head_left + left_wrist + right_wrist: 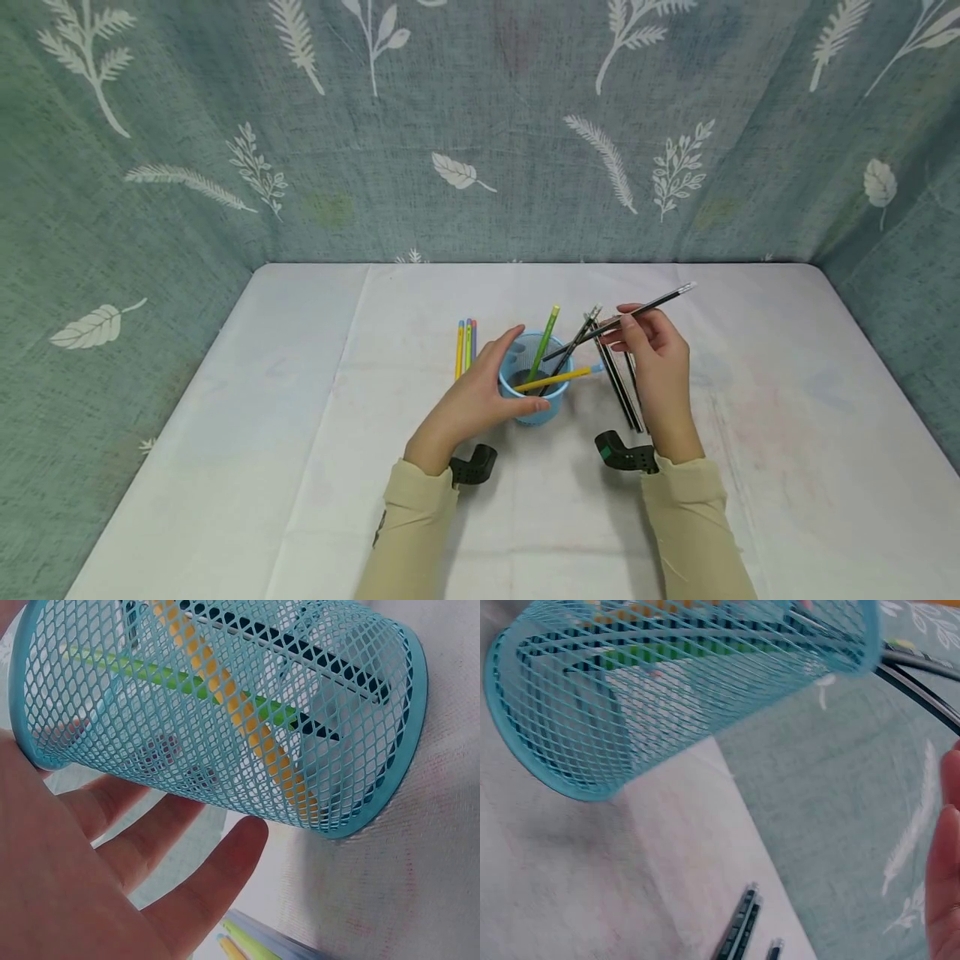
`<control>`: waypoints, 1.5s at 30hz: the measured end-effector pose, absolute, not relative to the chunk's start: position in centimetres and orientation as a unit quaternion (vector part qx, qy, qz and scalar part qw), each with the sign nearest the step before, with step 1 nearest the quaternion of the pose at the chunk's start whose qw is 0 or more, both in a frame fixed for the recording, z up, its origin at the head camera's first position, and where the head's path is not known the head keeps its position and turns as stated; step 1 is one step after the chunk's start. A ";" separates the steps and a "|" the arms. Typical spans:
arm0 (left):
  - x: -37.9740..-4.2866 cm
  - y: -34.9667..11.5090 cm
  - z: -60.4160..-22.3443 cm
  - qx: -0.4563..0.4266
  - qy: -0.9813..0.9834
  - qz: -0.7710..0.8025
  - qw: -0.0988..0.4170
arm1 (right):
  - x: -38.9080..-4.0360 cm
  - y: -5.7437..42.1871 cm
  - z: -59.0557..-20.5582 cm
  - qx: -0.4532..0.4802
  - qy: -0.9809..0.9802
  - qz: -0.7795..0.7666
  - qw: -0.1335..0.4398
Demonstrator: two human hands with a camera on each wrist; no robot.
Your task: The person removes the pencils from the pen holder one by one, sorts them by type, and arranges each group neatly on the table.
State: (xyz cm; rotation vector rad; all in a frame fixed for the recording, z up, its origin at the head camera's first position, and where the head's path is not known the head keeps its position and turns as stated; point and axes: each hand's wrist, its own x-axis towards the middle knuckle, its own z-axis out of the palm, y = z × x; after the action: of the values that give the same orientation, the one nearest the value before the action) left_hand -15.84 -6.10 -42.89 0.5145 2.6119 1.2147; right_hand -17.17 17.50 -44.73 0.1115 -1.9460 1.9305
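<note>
My left hand [474, 396] grips a light blue mesh pencil cup [538, 412] by its rim, thumb on the near side and fingers along the left. Inside lean a green pencil [549, 331], a yellow pencil [557, 380] and a dark pencil [576, 340]; the left wrist view shows them through the mesh [367, 772]. Between thumb and fingers, my right hand [662, 367] pinches a black pencil [660, 301]. It slants down to the left, its lower end over the cup's mouth. Only the right hand's fingers [943, 877] show at the right wrist view's edge.
Several black pencils [619, 390] lie on the white tablecloth [300, 467] right of the cup, partly behind my right hand. Left of it lie a yellow pencil [459, 350], a green one [468, 343] and a purple one. A leaf-patterned curtain [510, 208] borders the table.
</note>
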 end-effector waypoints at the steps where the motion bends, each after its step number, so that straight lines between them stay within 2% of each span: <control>1: -15.8 -6.1 -42.9 0.174 0.887 0.414 0.108 | -16.7 17.4 -43.8 0.033 -0.681 0.703 0.202; 3: -15.8 -6.1 -42.9 0.177 0.886 0.414 0.107 | -15.7 17.2 -41.9 0.015 -0.669 0.712 0.215; 6: -15.9 -6.1 -43.0 0.178 0.886 0.414 0.105 | -15.2 17.6 -41.0 0.005 -0.639 0.735 0.226; 13: -15.9 -6.2 -43.1 0.185 0.885 0.415 0.100 | -15.9 19.3 -42.4 -0.006 -0.604 0.759 0.245; 22: -15.9 -6.3 -43.0 0.188 0.885 0.413 0.101 | -16.0 20.0 -43.0 -0.008 -0.600 0.764 0.236; 28: -15.9 -6.3 -43.1 0.188 0.886 0.412 0.101 | -17.5 22.1 -46.3 0.002 -0.617 0.750 0.236; 33: -15.9 -6.3 -43.1 0.186 0.886 0.413 0.104 | -18.9 23.8 -49.3 -0.036 -0.652 0.717 0.245; 40: -16.0 -6.3 -43.2 0.183 0.886 0.413 0.105 | -19.3 24.3 -50.3 -0.072 -0.738 0.644 0.191; 45: -16.0 -6.3 -43.2 0.185 0.885 0.415 0.101 | -18.0 23.0 -47.9 -0.069 -0.806 0.575 0.124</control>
State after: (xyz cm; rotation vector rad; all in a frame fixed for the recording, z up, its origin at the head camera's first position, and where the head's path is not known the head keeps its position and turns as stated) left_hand -15.97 -6.28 -43.18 0.5476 2.6157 1.2253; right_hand -17.98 22.96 -47.95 -0.2014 -2.3498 1.6750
